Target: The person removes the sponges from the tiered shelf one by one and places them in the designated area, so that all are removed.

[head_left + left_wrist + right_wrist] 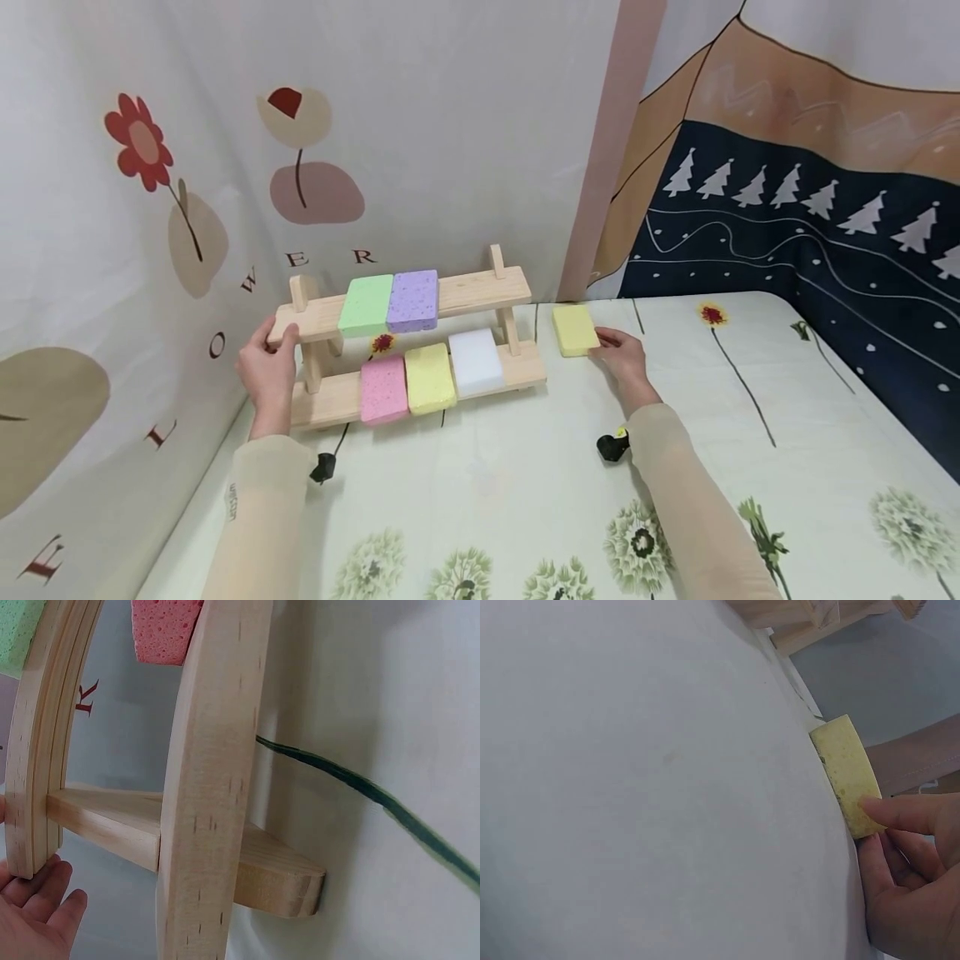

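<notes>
My right hand (625, 365), right of centre in the frame, pinches the lower right corner of a loose yellow sponge (573, 330) between thumb and fingers. The sponge lies up and left of that hand, its long axis running roughly up the frame, with the right end of the wooden rack (524, 364) beyond it to the left. My right hand is plainly the nearer; my left hand (268, 367), left of centre, grips the left end of the upper shelf (318, 314). The wood is pale and straight-edged (dark grain flecks show close up). The sponge is a flat, pitted slab; the white block (476, 361) looks smoother.
</notes>
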